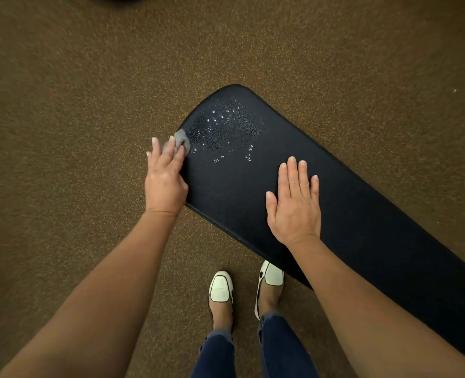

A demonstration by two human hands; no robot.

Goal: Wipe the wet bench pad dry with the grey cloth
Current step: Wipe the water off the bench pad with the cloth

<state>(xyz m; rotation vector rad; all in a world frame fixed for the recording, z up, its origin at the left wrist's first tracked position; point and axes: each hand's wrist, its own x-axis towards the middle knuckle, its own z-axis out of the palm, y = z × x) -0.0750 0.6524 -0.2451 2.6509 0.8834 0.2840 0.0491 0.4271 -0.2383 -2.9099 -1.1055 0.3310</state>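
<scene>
"At the left edge of the bench pad (362, 227), what's that pale lump?"

"That's the grey cloth (181, 139), bunched up small. It sits right on the pad's left rim, toward the far rounded end. The left hand (165, 181) holds it there, with the cloth pinched among the fingers nearest the pad. Two outer fingers stick out straight past the edge, over the floor (75, 132)."

"And the wet part?"

"Just right of the cloth. Water drops (227, 118) bead on the dark, pebbled surface at the far end, and a thinner scatter of them trails nearer and to the right. The cloth touches the left fringe of that patch."

"What's the other hand doing?"

"The right hand (294, 208) lies palm down, flat on the pad, nearer than the drops and clear of them. Its fingers are straight and pressed close together, and the thumb is angled out to the left."

"Where does the person stand?"

"At the pad's near long side, in white flat shoes (220, 286) with dark trim and frayed blue jeans (283, 347). The right shoe's toe is tucked under the pad's edge. The floor is brown and speckled."
</scene>
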